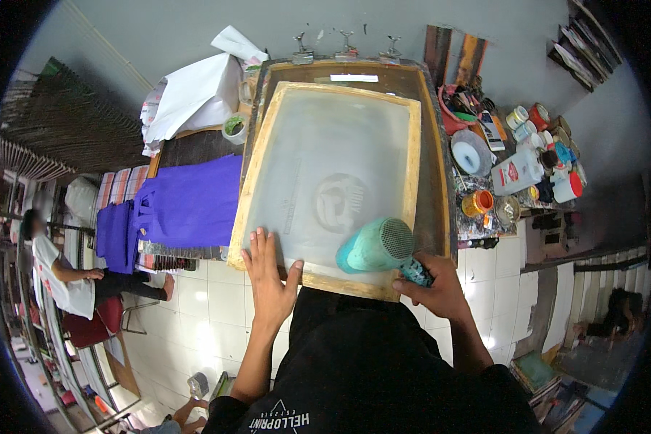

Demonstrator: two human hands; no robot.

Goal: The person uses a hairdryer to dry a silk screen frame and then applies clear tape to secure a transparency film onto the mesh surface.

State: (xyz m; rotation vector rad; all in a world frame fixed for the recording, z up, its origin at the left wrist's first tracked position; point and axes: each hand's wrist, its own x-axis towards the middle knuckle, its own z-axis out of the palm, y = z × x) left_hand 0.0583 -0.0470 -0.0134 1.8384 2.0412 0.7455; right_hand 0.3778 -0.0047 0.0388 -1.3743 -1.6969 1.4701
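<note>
On the printing table [437, 137], a wooden-framed mesh screen [330, 181] lies flat, slightly skewed. The left hand [269, 273] rests palm-down on its near left corner, fingers spread and straight, holding nothing, forearm reaching up from below. The right hand [435, 288] is closed around the handle of a teal hair dryer [377, 247], nozzle aimed left over the screen's near edge. Purple cloth [189, 204] lies just left.

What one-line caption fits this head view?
Left hand flat on a wood-framed printing screen, right hand aiming a teal hair dryer at its mesh.
</note>
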